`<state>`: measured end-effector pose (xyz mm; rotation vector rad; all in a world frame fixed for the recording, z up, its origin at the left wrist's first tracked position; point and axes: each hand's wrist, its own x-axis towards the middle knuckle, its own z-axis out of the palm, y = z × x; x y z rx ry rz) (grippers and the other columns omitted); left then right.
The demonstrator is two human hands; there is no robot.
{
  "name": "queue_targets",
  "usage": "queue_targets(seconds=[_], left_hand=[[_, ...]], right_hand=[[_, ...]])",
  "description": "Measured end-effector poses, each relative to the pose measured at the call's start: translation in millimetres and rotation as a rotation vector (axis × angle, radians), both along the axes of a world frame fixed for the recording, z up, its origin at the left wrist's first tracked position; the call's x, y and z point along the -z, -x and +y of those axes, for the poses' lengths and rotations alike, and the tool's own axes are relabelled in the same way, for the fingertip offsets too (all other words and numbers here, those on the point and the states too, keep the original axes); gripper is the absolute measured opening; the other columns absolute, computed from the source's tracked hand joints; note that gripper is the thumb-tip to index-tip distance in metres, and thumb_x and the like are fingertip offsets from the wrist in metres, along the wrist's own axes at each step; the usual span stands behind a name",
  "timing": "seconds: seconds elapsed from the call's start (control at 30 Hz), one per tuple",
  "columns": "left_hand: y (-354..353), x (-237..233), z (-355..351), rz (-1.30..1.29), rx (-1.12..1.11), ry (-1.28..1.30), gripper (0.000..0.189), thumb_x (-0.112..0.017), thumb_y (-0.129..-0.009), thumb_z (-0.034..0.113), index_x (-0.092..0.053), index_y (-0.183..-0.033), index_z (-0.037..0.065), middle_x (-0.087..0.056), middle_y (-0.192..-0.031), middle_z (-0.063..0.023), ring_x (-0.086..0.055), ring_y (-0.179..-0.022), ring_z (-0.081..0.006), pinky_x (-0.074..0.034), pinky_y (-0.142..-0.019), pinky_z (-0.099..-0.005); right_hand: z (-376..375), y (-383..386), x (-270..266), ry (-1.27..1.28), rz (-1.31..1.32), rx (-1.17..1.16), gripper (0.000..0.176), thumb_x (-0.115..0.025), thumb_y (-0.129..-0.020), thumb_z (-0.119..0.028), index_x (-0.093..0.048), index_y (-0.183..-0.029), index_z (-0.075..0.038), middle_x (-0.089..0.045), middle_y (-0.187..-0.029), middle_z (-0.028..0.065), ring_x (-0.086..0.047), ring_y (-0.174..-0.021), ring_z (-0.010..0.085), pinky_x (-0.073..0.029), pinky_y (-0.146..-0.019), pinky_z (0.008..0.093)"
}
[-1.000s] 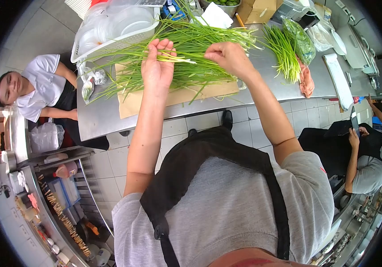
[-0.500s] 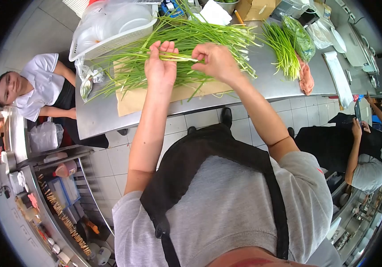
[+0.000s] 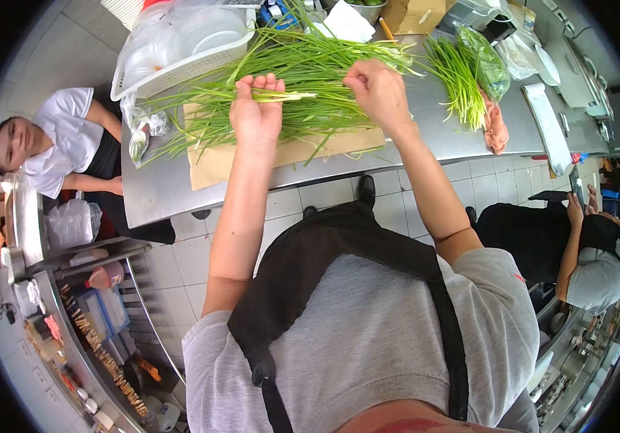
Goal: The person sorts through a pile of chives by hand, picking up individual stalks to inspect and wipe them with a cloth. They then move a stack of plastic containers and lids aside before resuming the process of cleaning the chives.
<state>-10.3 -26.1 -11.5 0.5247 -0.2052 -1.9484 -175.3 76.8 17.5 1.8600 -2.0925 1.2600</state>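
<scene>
I've got my left hand curled round a few green stalks, roughly parallel to the worktop's near edge, pale ends toward my right hand, pinched narrow, contents unclear.

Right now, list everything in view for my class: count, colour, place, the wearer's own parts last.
Green stalks: many, green with pale ends, heaped mid-table
Bunch: one, green, right of heap
Bagged greens: one, green, beside bunch
Cloth: one, pinkish, nearer than bag
Basket: one, white, table's left
Containers: several, clear, in basket
Tan sheet: one, tan, under stalks
Table: one, silver-grey, before wearer
Box: one, brown, far edge
Co-workers: at least two, white shirt left, grey shirt right
Other clutter: uncounted, mixed colours, around edges
Apron: one, black, wearer's front
Left hand: one, bare, palm-up, stalks across it
Right hand: one, bare, pinched over heap
</scene>
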Motion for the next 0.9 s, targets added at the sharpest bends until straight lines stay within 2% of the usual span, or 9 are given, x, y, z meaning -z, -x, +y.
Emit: queue_targets(seconds=[0.07,0.1,0.2,0.27,0.33,0.37,0.47,0.8,0.9], left_hand=[[-6.1,0.7,-1.8,-0.019,-0.001,-0.006,0.024,-0.033,-0.092,0.028,-0.045,-0.086,0.008,-0.050,-0.074,-0.0063,-0.050,-0.076,-0.0216,-0.041,-0.076,-0.0411],[-8.4,0.6,-1.6,-0.040,-0.004,-0.012,0.024,-0.033,-0.092,0.028,-0.045,-0.086,0.008,-0.050,-0.074,-0.0057,-0.050,-0.076,-0.0210,-0.041,-0.075,-0.0404],[-8.4,9.1,-1.7,-0.034,0.051,-0.008,0.023,-0.033,-0.092,0.028,-0.046,-0.087,0.009,-0.051,-0.076,-0.0049,-0.050,-0.077,-0.0205,-0.041,-0.075,-0.0391],[-5.3,14.2,1.1,-0.035,0.100,-0.010,0.023,-0.033,-0.092,0.028,-0.046,-0.088,0.009,-0.052,-0.077,-0.0052,-0.051,-0.078,-0.0208,-0.041,-0.076,-0.0391],[3.4,17.9,10.4,-0.084,0.168,-0.054,0.024,-0.034,-0.092,0.027,-0.048,-0.084,0.010,-0.056,-0.088,-0.0070,-0.052,-0.090,-0.0229,-0.041,-0.082,-0.0395],[5.4,19.7,14.2,-0.085,0.168,-0.053,0.024,-0.034,-0.092,0.027,-0.048,-0.084,0.010,-0.056,-0.088,-0.0070,-0.052,-0.090,-0.0229,-0.041,-0.082,-0.0395],[8.6,23.7,22.7,-0.123,0.217,-0.051,0.023,-0.032,-0.093,0.025,-0.047,-0.088,0.008,-0.054,-0.104,-0.0118,-0.048,-0.106,-0.0272,-0.040,-0.085,-0.0393],[11.8,29.2,24.2,-0.117,0.232,-0.041,0.023,-0.032,-0.092,0.024,-0.048,-0.087,0.007,-0.052,-0.110,-0.0134,-0.042,-0.112,-0.0300,-0.037,-0.089,-0.0406],[13.2,28.8,24.4,-0.128,0.221,-0.059,0.022,-0.034,-0.092,0.023,-0.048,-0.086,0.007,-0.052,-0.111,-0.0129,-0.041,-0.114,-0.0305,-0.036,-0.090,-0.0412]], right_hand=[[2.1,16.0,1.7,-0.044,0.099,0.146,0.009,-0.055,-0.068,0.000,-0.056,-0.076,-0.003,-0.057,-0.067,0.0111,-0.055,-0.060,0.0268,-0.044,-0.057,0.0351],[2.2,21.5,4.9,-0.045,0.100,0.147,0.009,-0.055,-0.068,0.000,-0.056,-0.076,-0.003,-0.057,-0.067,0.0111,-0.055,-0.060,0.0268,-0.044,-0.057,0.0351],[0.0,25.6,15.0,-0.077,0.213,0.068,0.014,-0.051,-0.065,0.003,-0.059,-0.075,-0.004,-0.060,-0.073,0.0124,-0.058,-0.066,0.0287,-0.045,-0.060,0.0372],[-6.4,18.9,20.0,-0.270,0.120,-0.124,0.014,-0.051,-0.064,-0.001,-0.060,-0.073,-0.008,-0.061,-0.076,0.0130,-0.058,-0.071,0.0309,-0.046,-0.063,0.0410],[-12.9,15.8,27.9,-0.348,0.167,-0.111,0.013,-0.051,-0.065,-0.003,-0.061,-0.072,-0.009,-0.061,-0.074,0.0131,-0.059,-0.071,0.0309,-0.046,-0.064,0.0407],[-15.3,14.8,31.0,-0.427,0.215,-0.098,0.011,-0.051,-0.067,-0.005,-0.061,-0.071,-0.009,-0.061,-0.073,0.0132,-0.059,-0.071,0.0309,-0.047,-0.064,0.0404],[-20.0,13.0,33.7,-0.542,0.280,-0.032,0.011,-0.052,-0.068,-0.006,-0.062,-0.071,-0.010,-0.061,-0.073,0.0133,-0.059,-0.071,0.0302,-0.047,-0.065,0.0401],[-30.9,13.1,34.3,-0.565,0.329,-0.025,0.010,-0.060,-0.070,-0.016,-0.063,-0.076,-0.009,-0.061,-0.073,0.0145,-0.060,-0.072,0.0301,-0.048,-0.065,0.0405],[-35.7,14.9,32.2,-0.608,0.258,0.000,0.010,-0.060,-0.070,-0.016,-0.064,-0.076,-0.010,-0.062,-0.075,0.0138,-0.060,-0.074,0.0296,-0.048,-0.067,0.0402]])
